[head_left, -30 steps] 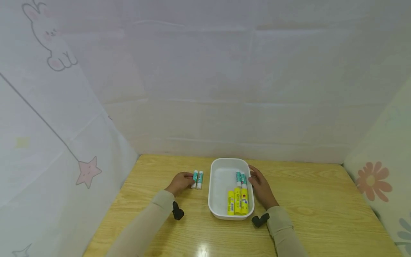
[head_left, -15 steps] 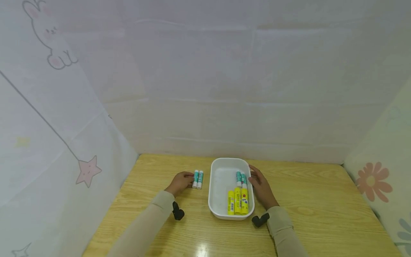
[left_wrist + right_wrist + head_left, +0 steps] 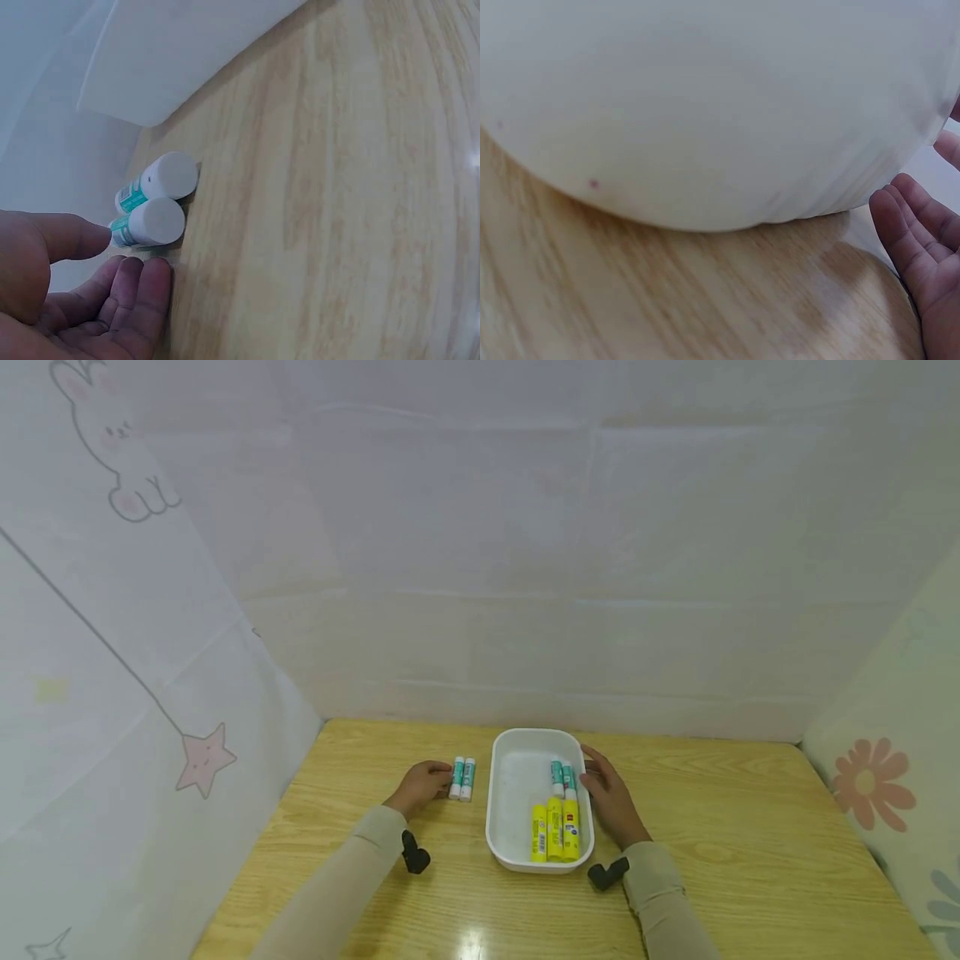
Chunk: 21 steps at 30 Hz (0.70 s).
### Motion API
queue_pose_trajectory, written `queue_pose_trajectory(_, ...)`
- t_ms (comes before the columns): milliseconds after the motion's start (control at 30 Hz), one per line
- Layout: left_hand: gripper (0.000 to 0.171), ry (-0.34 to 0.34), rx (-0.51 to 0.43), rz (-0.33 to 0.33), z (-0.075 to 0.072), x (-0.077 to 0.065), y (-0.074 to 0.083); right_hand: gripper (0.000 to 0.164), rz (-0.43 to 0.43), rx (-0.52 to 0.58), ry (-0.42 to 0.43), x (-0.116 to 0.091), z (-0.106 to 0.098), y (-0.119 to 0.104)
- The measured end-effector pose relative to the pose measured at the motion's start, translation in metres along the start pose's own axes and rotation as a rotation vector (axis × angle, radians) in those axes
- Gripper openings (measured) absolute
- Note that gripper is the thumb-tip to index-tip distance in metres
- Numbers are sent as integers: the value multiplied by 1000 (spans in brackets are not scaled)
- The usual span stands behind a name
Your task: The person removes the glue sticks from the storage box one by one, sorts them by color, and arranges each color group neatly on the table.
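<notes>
Two white-and-teal glue sticks, a left one (image 3: pixel 457 778) and a right one (image 3: pixel 468 779), lie side by side left of the white tray (image 3: pixel 501 802). My left hand (image 3: pixel 422 787) is at their left side with loosely bent fingers. In the left wrist view its thumb tip (image 3: pixel 97 240) is right at the nearer stick's label (image 3: pixel 120 231), the other fingers just below. My right hand (image 3: pixel 611 797) rests along the tray's right wall, fingers mostly extended. Inside the tray, two teal-labelled glue sticks (image 3: pixel 557 779) lie behind three yellow glue sticks (image 3: pixel 555 831), all toward the right side.
The wooden table (image 3: pixel 750 843) ends at the back against a pale hanging cloth (image 3: pixel 465 568). Printed side cloths (image 3: pixel 150 693) stand left and right. A black wrist camera (image 3: pixel 415 852) sits on the left wrist, another black camera (image 3: pixel 607 875) on the right.
The left teal glue stick has shifted slightly right, up beside the other one. My left fingers no longer overlap it and are at its left edge. The right hand and tray have stayed put.
</notes>
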<state>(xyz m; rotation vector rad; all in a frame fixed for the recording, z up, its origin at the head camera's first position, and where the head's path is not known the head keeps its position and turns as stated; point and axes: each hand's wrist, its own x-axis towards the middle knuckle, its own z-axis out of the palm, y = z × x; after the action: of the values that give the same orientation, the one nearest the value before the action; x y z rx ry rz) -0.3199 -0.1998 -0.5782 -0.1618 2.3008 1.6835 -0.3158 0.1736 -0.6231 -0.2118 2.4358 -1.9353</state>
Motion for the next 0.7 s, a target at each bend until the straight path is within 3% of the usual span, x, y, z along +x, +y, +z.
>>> queue_pose_trajectory(233, 45, -52, -7, -4, -6, -1, 12, 47, -2, -2, 15, 0, -1, 1)
queue_pose_trajectory(333, 46, -41, -28, -1, -4, -2, 22, 48, -3, -8, 18, 0, -1, 1)
queue_pose_trajectory(700, 62, -6, -70, 24, 13, -15, 82, 48, -5, -14, 5, 2, 0, 2)
